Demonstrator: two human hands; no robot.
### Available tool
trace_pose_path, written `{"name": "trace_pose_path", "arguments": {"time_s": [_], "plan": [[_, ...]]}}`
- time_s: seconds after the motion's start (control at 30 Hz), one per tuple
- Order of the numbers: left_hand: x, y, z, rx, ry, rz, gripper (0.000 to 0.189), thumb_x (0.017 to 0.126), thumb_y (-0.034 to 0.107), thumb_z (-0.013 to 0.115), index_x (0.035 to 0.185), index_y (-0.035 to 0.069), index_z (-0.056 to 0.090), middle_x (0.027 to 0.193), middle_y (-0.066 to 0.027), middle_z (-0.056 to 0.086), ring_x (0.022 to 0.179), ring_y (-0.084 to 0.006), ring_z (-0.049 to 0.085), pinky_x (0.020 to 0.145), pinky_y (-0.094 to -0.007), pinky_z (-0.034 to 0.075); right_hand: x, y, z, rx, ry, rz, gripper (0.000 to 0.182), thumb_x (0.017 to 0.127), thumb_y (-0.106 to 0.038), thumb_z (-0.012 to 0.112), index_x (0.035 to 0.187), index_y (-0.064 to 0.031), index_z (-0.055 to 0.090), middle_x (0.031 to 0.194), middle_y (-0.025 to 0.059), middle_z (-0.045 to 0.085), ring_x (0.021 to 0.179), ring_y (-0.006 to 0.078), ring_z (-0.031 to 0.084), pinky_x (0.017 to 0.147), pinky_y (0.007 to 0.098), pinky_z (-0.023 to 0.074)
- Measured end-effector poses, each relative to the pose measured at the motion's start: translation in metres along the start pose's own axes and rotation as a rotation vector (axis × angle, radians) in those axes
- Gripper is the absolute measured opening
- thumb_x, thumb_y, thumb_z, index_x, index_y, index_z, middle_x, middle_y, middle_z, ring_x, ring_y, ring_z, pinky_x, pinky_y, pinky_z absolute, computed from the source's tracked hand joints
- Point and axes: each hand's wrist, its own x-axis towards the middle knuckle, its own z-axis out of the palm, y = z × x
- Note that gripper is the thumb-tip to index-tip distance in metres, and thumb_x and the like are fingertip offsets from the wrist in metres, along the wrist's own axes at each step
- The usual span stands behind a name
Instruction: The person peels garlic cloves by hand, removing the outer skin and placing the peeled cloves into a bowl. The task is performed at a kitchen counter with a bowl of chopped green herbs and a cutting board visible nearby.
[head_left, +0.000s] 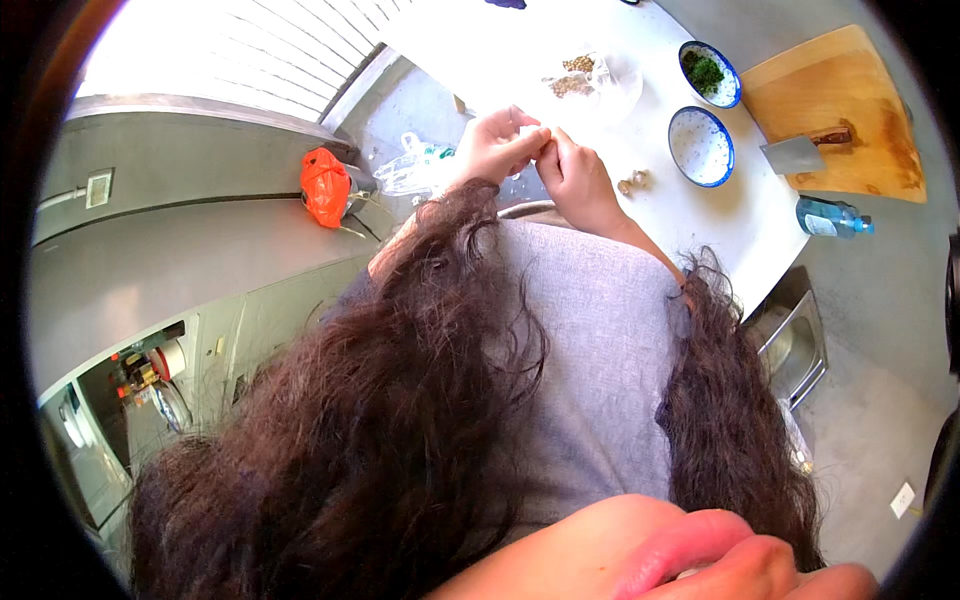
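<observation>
My left hand and my right hand meet at the fingertips over the near edge of the white table. Pinched between them is a small whitish piece, mostly covered by the fingers; it may be a garlic clove. Just right of my right hand, several small pale pieces that look like garlic lie on the tabletop. Farther back, a clear plastic bag lies by two heaps of small tan grains or beans.
A blue-rimmed bowl stands near another with chopped greens. At right, a cleaver rests on a wooden cutting board, near a blue bottle. To the left are an orange plastic bag and a white plastic bag.
</observation>
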Motion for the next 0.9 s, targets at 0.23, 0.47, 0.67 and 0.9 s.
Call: {"name": "trace_pose_path", "arguments": {"time_s": [0.23, 0.47, 0.67, 0.9], "plan": [[-0.001, -0.001, -0.006, -0.020, -0.017, -0.044, 0.015, 0.088, 0.019, 0.066, 0.092, 0.005, 0.060, 0.066, 0.0039, 0.054, 0.053, -0.0012, 0.043, 0.046, -0.0179, 0.028, 0.003, -0.002, 0.004, 0.051, -0.018, 0.038, 0.045, 0.097, -0.038, 0.039, 0.101, 0.0024, 0.057, 0.078, 0.0252, 0.065, 0.076, 0.0417, 0.065, 0.069, 0.0467, 0.0519], [0.004, -0.008, -0.008, -0.055, -0.040, -0.059, 0.015, 0.088, 0.017, 0.066, 0.093, 0.005, 0.059, 0.066, 0.0036, 0.053, 0.053, -0.0014, 0.042, 0.047, -0.0180, 0.028, 0.002, 0.007, 0.013, 0.053, 0.022, 0.013, 0.045, 0.098, -0.038, 0.039, 0.101, 0.0019, 0.058, 0.077, 0.0253, 0.065, 0.075, 0.0422, 0.065, 0.068, 0.0469, 0.0516], [0.007, -0.012, -0.007, -0.121, -0.043, -0.079, 0.014, 0.088, 0.016, 0.066, 0.093, 0.005, 0.058, 0.067, 0.0038, 0.053, 0.053, -0.0012, 0.041, 0.046, -0.0183, 0.027, 0.001, 0.004, 0.010, 0.078, 0.030, 0.027, 0.043, 0.098, -0.037, 0.039, 0.101, 0.0010, 0.059, 0.075, 0.0241, 0.065, 0.074, 0.0424, 0.065, 0.068, 0.0470, 0.0516], [0.006, -0.009, -0.007, -0.095, -0.079, -0.079, 0.014, 0.089, 0.017, 0.065, 0.093, 0.005, 0.060, 0.069, 0.0037, 0.054, 0.054, -0.0017, 0.042, 0.046, -0.0185, 0.028, 0.001, 0.005, 0.009, 0.098, 0.000, 0.069, 0.044, 0.098, -0.038, 0.040, 0.104, 0.0016, 0.058, 0.080, 0.0249, 0.065, 0.078, 0.0409, 0.066, 0.069, 0.0458, 0.0515]]}}
